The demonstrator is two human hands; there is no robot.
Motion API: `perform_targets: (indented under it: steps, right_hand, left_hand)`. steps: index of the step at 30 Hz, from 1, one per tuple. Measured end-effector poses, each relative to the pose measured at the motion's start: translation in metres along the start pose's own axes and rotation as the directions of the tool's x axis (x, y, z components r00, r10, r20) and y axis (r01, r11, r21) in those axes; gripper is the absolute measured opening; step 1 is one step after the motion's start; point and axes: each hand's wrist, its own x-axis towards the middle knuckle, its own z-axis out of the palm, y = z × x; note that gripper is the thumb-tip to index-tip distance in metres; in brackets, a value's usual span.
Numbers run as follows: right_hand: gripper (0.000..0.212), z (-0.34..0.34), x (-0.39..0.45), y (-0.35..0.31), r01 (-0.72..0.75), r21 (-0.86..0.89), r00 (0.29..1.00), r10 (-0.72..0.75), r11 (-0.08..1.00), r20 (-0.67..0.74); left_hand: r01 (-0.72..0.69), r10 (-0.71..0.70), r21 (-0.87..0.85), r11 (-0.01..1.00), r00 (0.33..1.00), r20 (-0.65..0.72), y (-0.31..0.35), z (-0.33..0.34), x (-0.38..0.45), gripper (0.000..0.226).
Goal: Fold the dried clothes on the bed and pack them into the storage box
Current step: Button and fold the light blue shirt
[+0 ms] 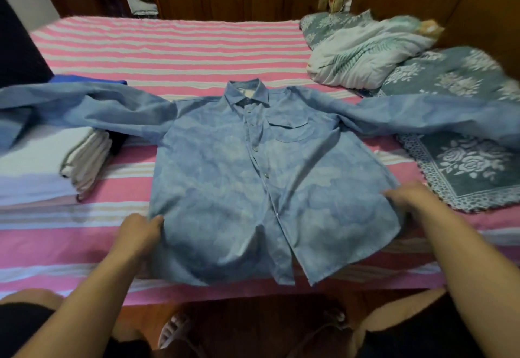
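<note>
A blue long-sleeved shirt (239, 183) with a faded, cloudy pattern lay face up on the bed (174, 48), which was covered in a pink and white striped sheet. It was buttoned down the front, its collar pointing away from the person and its hem nearest them, hanging slightly over the bed's edge. A flapped chest pocket (292, 131) sat just beside the button line. Both sleeves stretched out sideways, the left one crossing over a stack of folded clothes (84, 158), the right one lying over a grey floral blanket (464, 166).

The left hand (139, 234) gripped the shirt's left side edge low down, its fingers curled around the fabric with the thumb on top. The right hand (408, 197) held the right side edge at about the same height, its fingers bent over the cloth; the blur made it hard to see how tightly. A rumpled pale quilt (363, 51) lay further back on the bed's right side.
</note>
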Motion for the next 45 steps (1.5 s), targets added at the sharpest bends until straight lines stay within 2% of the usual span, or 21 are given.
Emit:
perform_targets:
  steps: [2,4,6,10,12,14,16,17,20,23,26,27,28,30,32,35,38,41,43,44,45]
  right_hand:
    - [0.063,-0.013,-0.001,0.0,0.024,0.004,0.995,-0.024,1.0,-0.098]
    - [0.049,-0.028,0.0,0.005,0.037,-0.082,0.981,-0.052,0.996,-0.188]
    - [0.046,-0.032,-0.005,0.014,0.007,-0.221,0.99,-0.038,0.975,-0.133]
    - [0.03,-0.024,-0.013,0.022,0.041,-0.491,0.998,-0.054,0.87,-0.011]
    - [0.056,-0.032,-0.015,0.013,0.05,-0.547,0.996,-0.083,0.836,-0.036]
    - [0.061,-0.04,-0.023,-0.015,0.087,-0.533,0.981,-0.164,0.842,-0.1]
    - [0.052,-0.044,-0.028,-0.058,0.189,-0.53,0.951,-0.288,0.826,-0.11]
    - [0.049,-0.041,-0.026,-0.082,0.254,-0.533,0.93,-0.355,0.807,-0.095]
    - [0.042,-0.025,-0.004,-0.156,0.449,-0.517,0.851,-0.526,0.729,-0.001]
    - [0.039,0.001,0.033,-0.229,0.552,-0.439,0.792,-0.61,0.709,0.01]
    - [0.037,0.031,0.092,-0.302,0.637,-0.387,0.706,-0.706,0.666,-0.053]
    - [0.036,0.041,0.115,-0.327,0.668,-0.377,0.671,-0.739,0.642,-0.068]
    - [0.037,0.05,0.14,-0.352,0.693,-0.375,0.638,-0.766,0.615,-0.078]
    - [0.048,0.068,0.189,-0.4,0.704,-0.395,0.623,-0.78,0.59,-0.056]
    - [0.059,0.088,0.239,-0.429,0.654,-0.437,0.686,-0.728,0.618,-0.004]
    - [0.06,0.111,0.28,-0.423,0.585,-0.486,0.769,-0.635,0.649,0.078]
    - [0.033,0.1,0.276,-0.413,0.632,-0.451,0.747,-0.651,0.63,0.137]
    - [0.028,0.046,0.252,-0.424,0.674,-0.418,0.72,-0.669,0.609,0.186]
    - [0.031,0.002,0.222,-0.436,0.701,-0.358,0.707,-0.668,0.617,0.234]
    - [0.032,-0.02,0.202,-0.442,0.718,-0.319,0.694,-0.67,0.618,0.263]
    - [0.031,-0.044,0.178,-0.447,0.73,-0.266,0.683,-0.672,0.629,0.285]
  left_hand:
    - [-0.011,0.008,-0.067,0.998,0.999,-0.047,-0.005,-0.012,0.0,0.037]
    - [-0.064,0.059,-0.045,0.997,0.993,-0.099,-0.008,-0.023,-0.009,0.029]
    - [-0.114,0.116,0.027,0.993,0.989,-0.091,-0.014,-0.021,-0.019,0.03]
    - [-0.159,0.121,0.265,0.951,0.98,0.157,-0.025,-0.017,-0.043,0.049]
    - [-0.243,0.107,0.483,0.841,0.95,0.293,-0.031,-0.023,-0.035,0.078]
    - [-0.295,0.087,0.624,0.723,0.936,0.342,-0.017,-0.034,-0.03,0.067]
    - [-0.354,0.167,0.65,0.672,0.928,0.332,0.019,-0.048,-0.026,0.038]
    - [-0.394,0.244,0.61,0.687,0.917,0.316,0.041,-0.053,-0.018,0.031]
    - [-0.497,0.457,0.375,0.783,0.868,0.197,0.106,-0.043,0.022,0.026]
    - [-0.609,0.622,0.253,0.752,0.782,0.036,0.146,-0.009,0.093,0.017]
    - [-0.648,0.775,0.536,0.541,0.632,-0.018,0.169,0.021,0.189,0.047]
    - [-0.616,0.782,0.622,0.483,0.623,0.009,0.176,0.028,0.219,0.054]
    - [-0.571,0.755,0.668,0.477,0.656,0.022,0.181,0.034,0.246,0.059]
    - [-0.441,0.609,0.634,0.635,0.791,-0.059,0.181,0.047,0.289,0.063]
    - [-0.334,0.448,0.535,0.776,0.889,-0.095,0.173,0.065,0.314,0.068]
    - [-0.329,0.444,0.519,0.789,0.889,-0.11,0.168,0.076,0.318,0.069]
    - [-0.309,0.413,0.519,0.797,0.906,-0.095,0.168,0.077,0.316,0.072]
    - [-0.252,0.257,0.57,0.782,0.964,0.074,0.177,0.065,0.322,0.072]
    - [-0.184,0.039,0.614,0.767,0.969,0.242,0.201,0.044,0.316,0.07]
    - [-0.168,-0.006,0.589,0.791,0.96,0.281,0.223,0.028,0.304,0.066]
    - [-0.173,0.036,0.483,0.859,0.959,0.28,0.247,0.01,0.283,0.056]
